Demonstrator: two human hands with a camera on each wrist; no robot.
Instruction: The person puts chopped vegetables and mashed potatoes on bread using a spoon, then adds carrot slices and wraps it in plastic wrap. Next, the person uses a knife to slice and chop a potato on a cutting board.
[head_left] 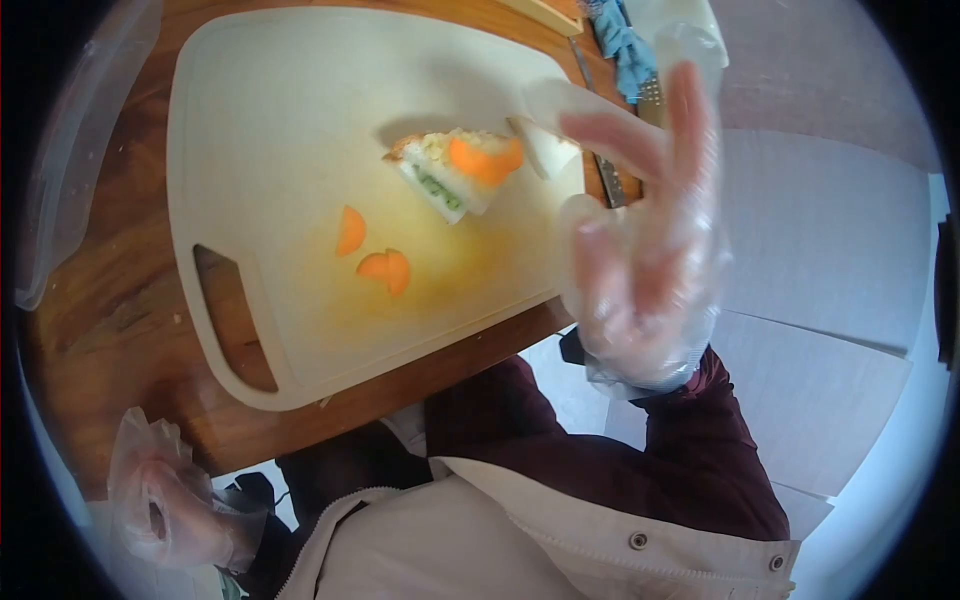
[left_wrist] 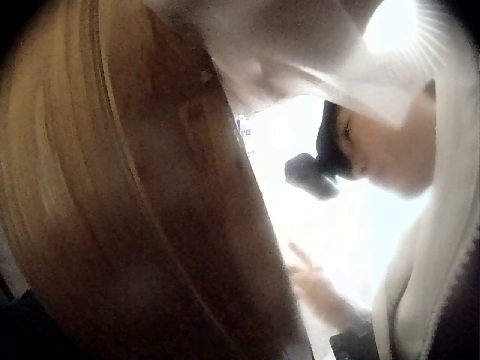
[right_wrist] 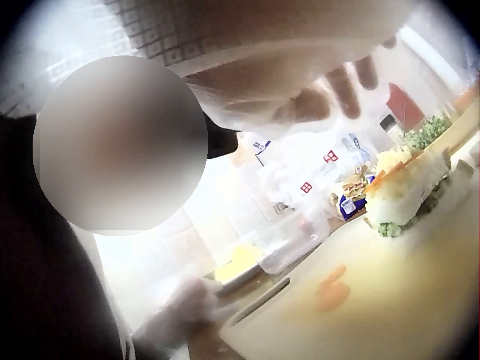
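A wedge of layered food (head_left: pixel 455 170) with a green filling, pale crumbly topping and orange slices lies on the white cutting board (head_left: pixel 290 110). Loose orange slices (head_left: pixel 388 270) lie nearer the person. The right hand (head_left: pixel 650 230), in a clear glove, is raised over the board's right edge, some fingers extended and apart, holding nothing visible. In the right wrist view that hand (right_wrist: pixel 300 86) is above the wedge (right_wrist: pixel 405 195). Beyond the board's lower left corner, the gloved left hand (head_left: pixel 175 510) hangs loosely curled, with nothing seen in it.
A clear plastic container (head_left: pixel 90 150) stands left of the board. Beside the board's right edge are a dark metal tool (head_left: pixel 607 180) and a blue cloth (head_left: pixel 625 50). A white piece (head_left: pixel 550 150) is at that edge. Packets (right_wrist: pixel 349 202) show in the right wrist view.
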